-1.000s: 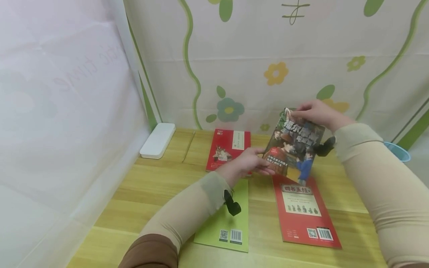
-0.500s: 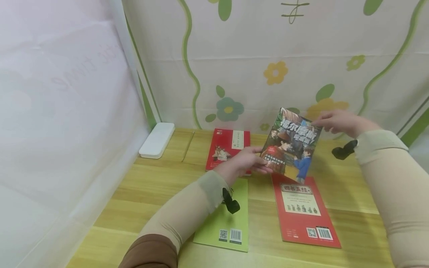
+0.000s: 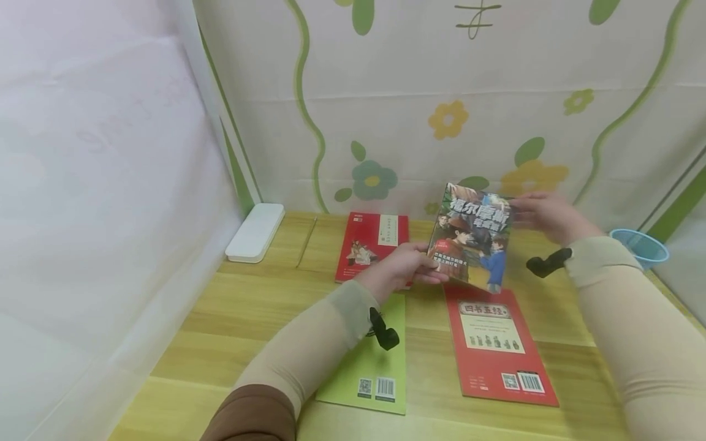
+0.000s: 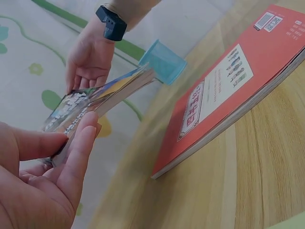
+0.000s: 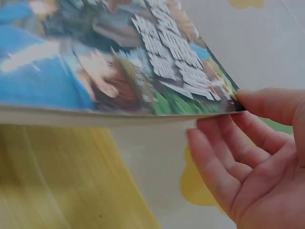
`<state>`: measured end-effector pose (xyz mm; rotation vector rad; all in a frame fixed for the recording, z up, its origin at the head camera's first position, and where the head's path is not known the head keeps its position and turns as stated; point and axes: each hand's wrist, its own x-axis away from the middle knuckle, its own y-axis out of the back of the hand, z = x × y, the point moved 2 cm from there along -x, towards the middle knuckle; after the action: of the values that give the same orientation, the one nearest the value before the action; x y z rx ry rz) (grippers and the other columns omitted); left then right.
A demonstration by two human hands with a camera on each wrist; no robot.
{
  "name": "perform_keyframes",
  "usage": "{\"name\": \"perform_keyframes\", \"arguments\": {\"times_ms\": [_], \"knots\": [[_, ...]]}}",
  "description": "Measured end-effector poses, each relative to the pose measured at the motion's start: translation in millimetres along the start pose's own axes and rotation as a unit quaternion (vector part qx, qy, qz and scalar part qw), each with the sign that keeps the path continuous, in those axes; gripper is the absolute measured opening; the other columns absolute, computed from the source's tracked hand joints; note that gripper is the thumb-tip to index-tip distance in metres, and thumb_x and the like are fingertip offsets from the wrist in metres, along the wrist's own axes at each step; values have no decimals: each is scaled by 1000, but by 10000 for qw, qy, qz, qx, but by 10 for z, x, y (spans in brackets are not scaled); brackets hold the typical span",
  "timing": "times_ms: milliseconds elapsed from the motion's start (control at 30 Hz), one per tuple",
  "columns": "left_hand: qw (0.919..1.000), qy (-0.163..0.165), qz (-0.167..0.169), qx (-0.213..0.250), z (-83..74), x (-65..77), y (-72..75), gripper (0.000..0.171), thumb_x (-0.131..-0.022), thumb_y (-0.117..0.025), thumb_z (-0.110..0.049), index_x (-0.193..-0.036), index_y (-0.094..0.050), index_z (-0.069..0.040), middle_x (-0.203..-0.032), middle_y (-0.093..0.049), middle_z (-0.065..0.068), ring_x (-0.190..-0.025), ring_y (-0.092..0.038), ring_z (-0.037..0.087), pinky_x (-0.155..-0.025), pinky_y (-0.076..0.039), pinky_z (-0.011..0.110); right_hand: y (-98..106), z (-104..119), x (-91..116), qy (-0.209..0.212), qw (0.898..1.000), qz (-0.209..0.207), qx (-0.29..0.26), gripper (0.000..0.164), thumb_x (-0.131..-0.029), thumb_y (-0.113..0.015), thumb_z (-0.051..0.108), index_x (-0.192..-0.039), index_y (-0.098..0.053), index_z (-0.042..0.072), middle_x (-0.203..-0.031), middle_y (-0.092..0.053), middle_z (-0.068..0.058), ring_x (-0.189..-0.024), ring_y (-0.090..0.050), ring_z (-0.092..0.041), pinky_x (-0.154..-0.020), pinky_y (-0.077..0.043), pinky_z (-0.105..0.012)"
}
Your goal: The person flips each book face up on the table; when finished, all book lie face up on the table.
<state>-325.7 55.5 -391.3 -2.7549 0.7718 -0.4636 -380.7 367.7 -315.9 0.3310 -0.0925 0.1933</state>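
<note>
A comic-style paperback book (image 3: 471,239) with white Chinese lettering is held up over the back of the table, its cover toward the head camera. My left hand (image 3: 402,268) grips its lower left edge; in the left wrist view the thumb lies on the cover and the fingers are beneath. At the upper right corner my right hand (image 3: 551,215) pinches it, thumb on top and fingers under, as the right wrist view shows. Beneath its lower end lies a red book (image 3: 496,373) with barcodes. Another red book (image 3: 364,245) lies partly behind my left hand.
A lime-green book (image 3: 364,376) lies under my left forearm, partly hidden. A white flat case (image 3: 256,233) and a thin stick (image 3: 307,242) rest at the back left. A light-blue mesh basket (image 3: 642,245) stands at the right edge. Patterned curtains (image 3: 386,122) close off the back and left.
My right hand has gone from the book's top edge to its upper right corner. The book has shifted slightly left and straightened a little. My left hand keeps its grip.
</note>
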Motion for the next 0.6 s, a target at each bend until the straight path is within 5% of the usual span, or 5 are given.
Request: {"name": "perform_keyframes", "arguments": {"times_ms": [100,200,333,467,600], "knots": [[9998,96,-122,158,9,-12,4,31,-94,-56,6,-122,-62,-4,-99,-70,25,-86,-72,33,-76,-60,37,-87,-60,-30,-95,9995,115,-273,59,-103,-53,21,-149,-25,-4,-111,-63,4,-93,-67,-10,-94,-53,-38],[9991,191,-272,255,17,-35,14,25,-94,-57,5,-115,-65,-4,-96,-72,22,-86,-72,32,-72,-61,34,-162,-124,-64,-100,9989,352,-297,69,-105,-48,19,-155,-4,-3,-136,-48,-19,-97,-64,-12,-97,-51,-44],[9984,290,-433,203,34,-81,36,18,-94,-57,4,-110,-61,-3,-94,-72,19,-86,-73,31,-70,-61,33,-244,-188,-115,-9,9983,537,-228,66,-108,-41,19,-156,0,3,-154,-17,-33,-117,-55,-27,-100,-48,-46],[9980,359,-511,86,62,-141,53,14,-94,-58,2,-108,-59,-1,-92,-72,18,-86,-73,30,-70,-61,34,-319,-216,-175,-6,9985,486,-244,66,-108,-39,18,-157,3,6,-156,-14,-32,-135,-34,-41,-103,-46,-42],[9974,385,-608,-105,86,-200,53,10,-93,-60,1,-103,-59,0,-89,-73,18,-83,-73,30,-69,-61,35,-386,-220,-235,-57,9987,425,-288,68,-107,-40,16,-157,5,6,-156,-14,-29,-133,-34,-38,-108,-41,-42]]}}
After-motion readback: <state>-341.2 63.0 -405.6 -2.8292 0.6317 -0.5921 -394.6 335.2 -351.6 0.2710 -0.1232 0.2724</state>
